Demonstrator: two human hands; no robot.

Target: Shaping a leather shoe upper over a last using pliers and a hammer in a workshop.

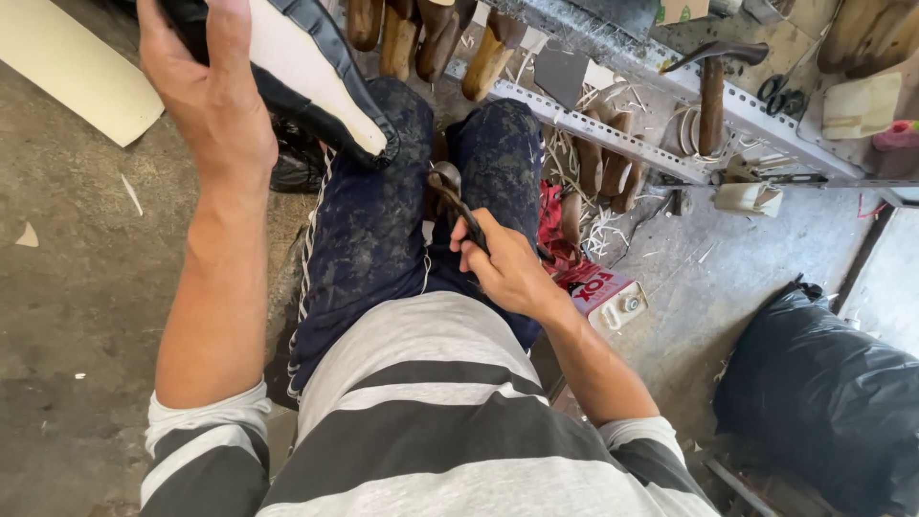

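A seated person's right hand (503, 263) closes its grip on a dark metal tool (452, 196) between the knees, while the left hand (206, 91) clasps a black-and-white shoe upper (306, 72) at the frame's top edge. Bare concrete floor (67, 287) lies open left; one hammer (713, 91) hangs on the crowded metal shelf (613, 134) right.
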